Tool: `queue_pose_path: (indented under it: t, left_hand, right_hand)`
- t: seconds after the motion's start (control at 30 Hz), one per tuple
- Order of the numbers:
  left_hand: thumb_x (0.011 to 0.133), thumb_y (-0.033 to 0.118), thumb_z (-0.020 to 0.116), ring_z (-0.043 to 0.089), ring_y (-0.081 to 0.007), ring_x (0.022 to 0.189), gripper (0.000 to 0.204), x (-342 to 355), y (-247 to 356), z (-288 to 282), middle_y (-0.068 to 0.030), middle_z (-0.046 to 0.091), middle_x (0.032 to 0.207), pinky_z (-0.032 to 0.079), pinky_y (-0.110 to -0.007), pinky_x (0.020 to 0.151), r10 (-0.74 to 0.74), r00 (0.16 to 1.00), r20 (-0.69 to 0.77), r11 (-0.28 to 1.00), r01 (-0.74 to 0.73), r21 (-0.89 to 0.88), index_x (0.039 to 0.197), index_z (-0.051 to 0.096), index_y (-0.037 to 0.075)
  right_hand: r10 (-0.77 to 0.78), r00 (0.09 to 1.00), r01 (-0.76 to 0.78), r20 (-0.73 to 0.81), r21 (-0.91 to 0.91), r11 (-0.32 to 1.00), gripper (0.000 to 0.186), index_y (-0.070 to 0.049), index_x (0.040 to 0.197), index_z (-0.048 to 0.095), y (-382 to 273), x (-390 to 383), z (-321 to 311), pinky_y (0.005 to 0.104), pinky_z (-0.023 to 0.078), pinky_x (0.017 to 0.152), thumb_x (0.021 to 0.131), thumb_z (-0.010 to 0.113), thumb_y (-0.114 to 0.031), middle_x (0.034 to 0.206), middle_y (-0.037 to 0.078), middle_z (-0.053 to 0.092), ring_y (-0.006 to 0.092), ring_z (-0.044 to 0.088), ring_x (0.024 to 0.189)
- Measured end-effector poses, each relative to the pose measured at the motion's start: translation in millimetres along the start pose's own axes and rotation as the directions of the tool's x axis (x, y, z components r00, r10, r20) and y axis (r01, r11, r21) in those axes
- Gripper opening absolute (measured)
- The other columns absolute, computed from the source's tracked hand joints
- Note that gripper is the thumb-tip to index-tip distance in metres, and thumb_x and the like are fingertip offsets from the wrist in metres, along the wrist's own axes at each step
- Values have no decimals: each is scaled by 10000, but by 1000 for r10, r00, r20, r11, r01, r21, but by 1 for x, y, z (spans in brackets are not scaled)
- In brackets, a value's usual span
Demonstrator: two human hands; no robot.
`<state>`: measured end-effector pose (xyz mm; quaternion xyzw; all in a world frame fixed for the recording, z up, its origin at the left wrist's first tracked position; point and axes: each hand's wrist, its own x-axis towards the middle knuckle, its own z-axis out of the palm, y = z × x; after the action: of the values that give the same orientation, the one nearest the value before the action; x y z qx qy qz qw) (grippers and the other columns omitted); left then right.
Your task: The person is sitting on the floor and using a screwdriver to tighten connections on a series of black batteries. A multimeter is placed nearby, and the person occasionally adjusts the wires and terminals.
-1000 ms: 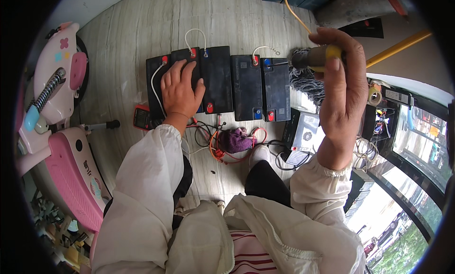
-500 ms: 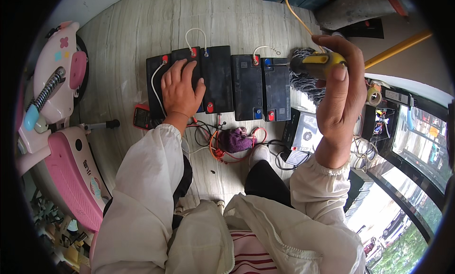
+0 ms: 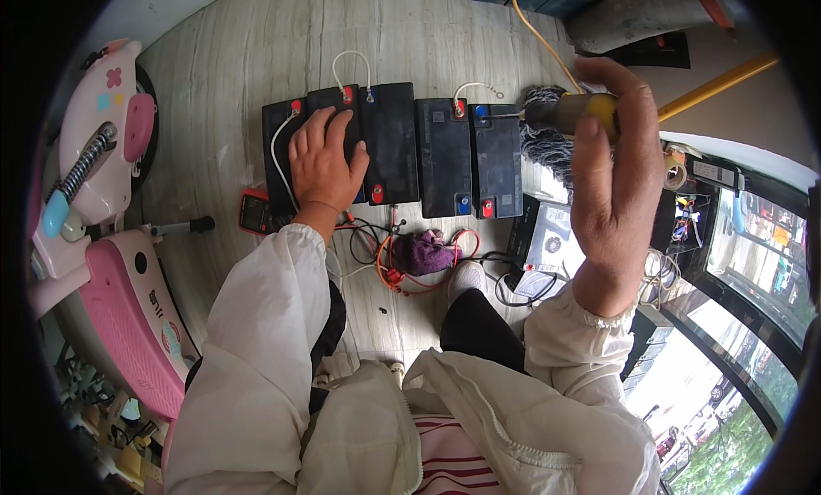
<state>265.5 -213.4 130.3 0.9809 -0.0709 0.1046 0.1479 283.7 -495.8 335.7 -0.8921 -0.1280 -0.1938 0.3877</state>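
My left hand (image 3: 327,168) lies with fingers spread on top of the leftmost black batteries in the row. My right hand (image 3: 623,191) is raised at the right, holding a screwdriver by its yellow and dark handle (image 3: 560,114) between thumb and fingers. Its thin shaft points left, with the tip at the blue-marked terminal (image 3: 481,112) of the rightmost battery (image 3: 498,165). Beside it stands another battery (image 3: 445,157) with a short white lead (image 3: 469,86) on its red terminal; the lead's ring end is loose. A white looped lead (image 3: 351,53) joins two batteries further left.
Near the batteries lie a red multimeter (image 3: 254,213), a purple cloth (image 3: 425,254) with red and black cables, and a printed box (image 3: 552,234). A grey mop head (image 3: 547,157) sits at the right. The pink ride-on vehicle (image 3: 137,298) stands left; glass panes (image 3: 761,247) stand right.
My right hand has turned around the screwdriver handle, with its fingers straighter and the back of the hand more in view. The left hand stays on the batteries.
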Motion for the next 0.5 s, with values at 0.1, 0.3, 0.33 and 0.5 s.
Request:
queue_pose_path:
  t: [0.1, 0.3, 0.33, 0.5]
  left_hand:
    - [883, 286, 675, 480, -333, 1323, 510, 1, 1, 0, -101, 528, 1416, 342, -477, 1138, 8, 1000, -4, 1000, -8, -3, 1364, 576, 148]
    - [882, 284, 677, 479, -334, 1324, 512, 0, 1, 1, -102, 528, 1414, 340, -477, 1136, 6, 1000, -2, 1000, -6, -9, 1363, 575, 141]
    - [882, 284, 678, 480, -334, 1323, 512, 0, 0, 0, -102, 528, 1414, 341, -476, 1135, 7, 1000, -2, 1000, -7, -7, 1363, 575, 140]
    - [879, 284, 678, 486, -334, 1316, 513, 0, 0, -1, -103, 532, 1412, 344, -474, 1131, 12, 1000, -11, 1000, -12, 1, 1361, 577, 139]
  right_hand:
    - [-47, 998, 52, -38, 139, 989, 198, -40, 1121, 699, 11, -1, 10, 300, 524, 677, 934, 715, -103, 940, 105, 674, 216, 620, 724]
    - [8, 1000, -11, -28, -110, 994, 241, -25, 966, 668, 8, 0, 1, 325, 481, 619, 910, 768, -237, 847, 115, 622, 250, 572, 672]
    - [37, 999, -39, -21, -96, 995, 257, -24, 956, 661, 6, 1, 0, 327, 476, 619, 916, 757, -259, 838, 117, 616, 256, 565, 664]
    - [-122, 992, 124, -25, 81, 989, 162, -3, 997, 662, 12, 4, 2, 290, 463, 648, 962, 629, -158, 825, 87, 622, 205, 562, 664]
